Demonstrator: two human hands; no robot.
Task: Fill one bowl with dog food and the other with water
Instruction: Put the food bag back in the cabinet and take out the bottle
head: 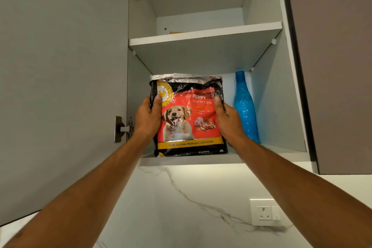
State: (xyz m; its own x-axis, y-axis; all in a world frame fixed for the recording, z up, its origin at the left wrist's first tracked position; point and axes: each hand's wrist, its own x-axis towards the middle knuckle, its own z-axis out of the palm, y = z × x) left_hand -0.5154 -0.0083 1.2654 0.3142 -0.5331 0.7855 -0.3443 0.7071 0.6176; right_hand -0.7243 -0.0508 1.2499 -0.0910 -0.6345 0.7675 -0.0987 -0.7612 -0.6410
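A red and black bag of puppy food [188, 119] with a dog's picture stands upright at the front of the lower shelf [201, 160] of an open wall cupboard. My left hand [148, 119] grips the bag's left side, thumb on its front. My right hand [227, 120] grips its right side the same way. The bag's top is open, showing silver lining. A blue plastic bottle [245, 106] stands on the same shelf just right of the bag. No bowls are in view.
The cupboard door [60, 86] hangs open at my left, hinge near my left wrist. An upper shelf [205, 35] sits above the bag. A closed brown cupboard door [338, 66] is at right. Below are a marble wall and a white socket [265, 212].
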